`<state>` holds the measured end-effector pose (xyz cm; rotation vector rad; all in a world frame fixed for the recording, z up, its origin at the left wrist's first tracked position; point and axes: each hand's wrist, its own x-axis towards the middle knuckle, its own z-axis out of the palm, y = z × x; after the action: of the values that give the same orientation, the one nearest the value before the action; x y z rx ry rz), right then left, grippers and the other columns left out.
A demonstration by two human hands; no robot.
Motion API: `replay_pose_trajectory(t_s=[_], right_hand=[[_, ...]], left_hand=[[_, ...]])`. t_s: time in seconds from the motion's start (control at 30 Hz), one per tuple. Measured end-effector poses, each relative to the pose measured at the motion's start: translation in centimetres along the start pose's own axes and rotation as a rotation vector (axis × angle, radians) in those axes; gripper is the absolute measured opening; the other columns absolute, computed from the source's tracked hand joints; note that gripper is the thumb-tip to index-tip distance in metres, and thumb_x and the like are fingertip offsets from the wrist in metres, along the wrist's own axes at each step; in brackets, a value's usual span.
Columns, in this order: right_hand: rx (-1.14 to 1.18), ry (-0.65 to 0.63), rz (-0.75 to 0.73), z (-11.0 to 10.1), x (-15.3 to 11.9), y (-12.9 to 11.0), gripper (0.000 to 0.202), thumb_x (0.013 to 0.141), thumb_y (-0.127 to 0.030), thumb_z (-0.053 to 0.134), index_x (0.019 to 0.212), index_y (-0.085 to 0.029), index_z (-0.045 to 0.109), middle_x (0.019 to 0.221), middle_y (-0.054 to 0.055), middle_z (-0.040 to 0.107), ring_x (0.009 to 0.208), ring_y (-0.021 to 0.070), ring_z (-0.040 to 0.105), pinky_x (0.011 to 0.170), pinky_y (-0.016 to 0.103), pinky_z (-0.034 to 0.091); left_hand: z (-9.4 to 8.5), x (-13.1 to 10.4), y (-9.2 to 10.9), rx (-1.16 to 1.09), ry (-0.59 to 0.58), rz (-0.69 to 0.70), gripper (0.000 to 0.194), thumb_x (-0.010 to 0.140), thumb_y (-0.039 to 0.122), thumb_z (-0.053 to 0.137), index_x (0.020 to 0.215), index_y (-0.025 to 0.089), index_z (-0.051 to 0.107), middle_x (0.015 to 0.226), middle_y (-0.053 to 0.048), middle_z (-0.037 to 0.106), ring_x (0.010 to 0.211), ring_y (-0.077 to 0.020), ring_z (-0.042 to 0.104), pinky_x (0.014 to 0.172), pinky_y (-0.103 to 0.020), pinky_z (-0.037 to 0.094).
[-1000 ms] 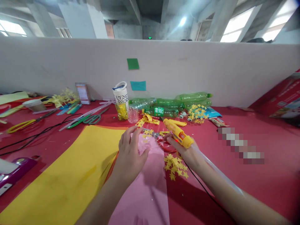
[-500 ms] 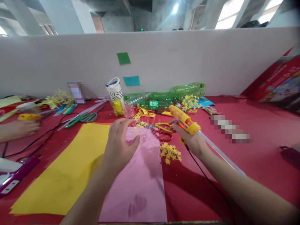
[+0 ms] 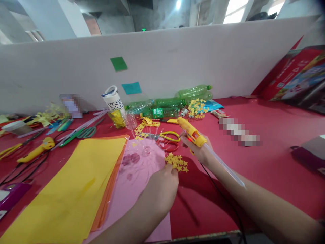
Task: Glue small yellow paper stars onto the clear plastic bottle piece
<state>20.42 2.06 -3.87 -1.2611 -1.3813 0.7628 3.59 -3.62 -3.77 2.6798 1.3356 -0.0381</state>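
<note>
Stars (image 3: 179,162), yellow, cut, seemingly unglued, between worktop's (image 3: 274,139) near and far edges; left hand (image 3: 162,186) against them, grip indeterminable; right hand (image 3: 203,154) clasping hot-glue gun (image 3: 189,129).

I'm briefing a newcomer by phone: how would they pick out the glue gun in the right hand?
On the red table, find the pink sheet. Past its right edge, the right hand holds the yellow glue gun. It is the one with a clear stick jutting from its back; the other yellow gun lies at far left.
</note>
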Motion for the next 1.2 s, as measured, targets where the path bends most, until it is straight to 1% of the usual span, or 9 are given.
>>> replay_pose_trajectory(t_s=[0.1,0.23,0.5,0.6,0.7,0.8,0.87,1.0,1.2], right_hand=[[-0.005,-0.010,-0.010,-0.3,-0.1,-0.2,0.014,0.079,-0.036,0.061,0.082,-0.023,0.058,0.070,0.001,0.060,0.062,0.0159,0.055,0.059,0.030,0.046],[0.003,-0.007,-0.017,-0.3,0.0,0.0,0.013,0.078,-0.035,0.061,0.081,-0.023,0.059,0.068,0.000,0.059,0.061,0.0158,0.055,0.057,0.030,0.045],[0.068,-0.024,-0.051,0.2,0.1,1.1,0.016,0.077,-0.034,0.062,0.084,-0.020,0.058,0.080,0.002,0.061,0.063,0.0138,0.055,0.061,0.029,0.048],[0.071,-0.033,-0.050,0.1,-0.1,0.7,0.016,0.077,-0.032,0.061,0.085,-0.019,0.058,0.082,0.002,0.062,0.064,0.0133,0.055,0.062,0.028,0.048],[0.068,-0.053,-0.048,-0.2,-0.5,-0.4,0.015,0.079,-0.033,0.059,0.084,-0.019,0.058,0.081,0.002,0.062,0.063,0.0130,0.056,0.061,0.027,0.049],[0.033,-0.148,-0.086,-0.2,-1.1,-1.6,0.010,0.079,-0.029,0.058,0.079,-0.020,0.060,0.077,0.001,0.062,0.065,0.0138,0.058,0.062,0.027,0.049],[-0.015,-0.197,-0.166,0.0,-1.5,-2.1,0.005,0.076,-0.025,0.059,0.074,-0.021,0.060,0.075,0.001,0.062,0.068,0.0152,0.060,0.065,0.029,0.049],[-0.103,-0.233,-0.287,0.6,-2.0,-2.5,0.002,0.074,-0.021,0.057,0.074,-0.022,0.058,0.077,0.001,0.061,0.072,0.0166,0.060,0.069,0.030,0.050],[-0.136,-0.166,-0.217,0.7,-2.4,-3.0,0.004,0.076,-0.025,0.058,0.073,-0.022,0.059,0.075,0.001,0.062,0.069,0.0166,0.060,0.064,0.029,0.049]], left_hand=[[0.7,0.6,0.0,0.023,-0.026,-0.061,0.034,0.073,-0.006,0.038,0.089,0.011,0.063,0.091,-0.014,0.065,0.073,-0.0243,0.065,0.064,-0.033,0.049],[0.1,0.7,0.6,0.048,-0.046,-0.072,0.042,0.067,-0.011,0.034,0.086,0.010,0.065,0.088,-0.014,0.065,0.070,-0.0240,0.065,0.059,-0.032,0.048],[0.4,0.8,0.1,-0.029,0.028,-0.005,0.026,0.075,0.001,0.044,0.088,0.014,0.061,0.089,-0.011,0.064,0.079,-0.0233,0.063,0.067,-0.032,0.048],[0.0,0.9,0.1,-0.246,0.162,-0.051,0.018,0.080,0.007,0.045,0.083,0.016,0.060,0.084,-0.007,0.063,0.075,-0.0186,0.060,0.067,-0.029,0.046],[-0.6,0.9,0.3,-0.720,0.348,-0.164,0.013,0.082,0.015,0.050,0.076,0.018,0.061,0.074,-0.002,0.061,0.067,-0.0144,0.057,0.062,-0.025,0.045],[-1.4,0.9,0.1,-1.144,0.393,-0.310,0.011,0.082,0.026,0.054,0.077,0.019,0.061,0.057,0.004,0.053,0.048,-0.0094,0.048,0.048,-0.021,0.039],[-1.8,0.9,-0.1,-1.288,0.386,-0.362,0.011,0.081,0.029,0.056,0.077,0.019,0.060,0.049,0.007,0.047,0.040,-0.0072,0.039,0.041,-0.019,0.032],[-1.8,1.0,-0.6,-1.292,0.430,-0.348,0.010,0.080,0.028,0.058,0.078,0.019,0.063,0.050,0.006,0.048,0.043,-0.0069,0.039,0.041,-0.018,0.030],[-1.7,1.0,-1.0,-1.181,0.483,-0.287,0.008,0.080,0.022,0.056,0.074,0.019,0.062,0.062,0.004,0.055,0.050,-0.0074,0.044,0.047,-0.019,0.036]])
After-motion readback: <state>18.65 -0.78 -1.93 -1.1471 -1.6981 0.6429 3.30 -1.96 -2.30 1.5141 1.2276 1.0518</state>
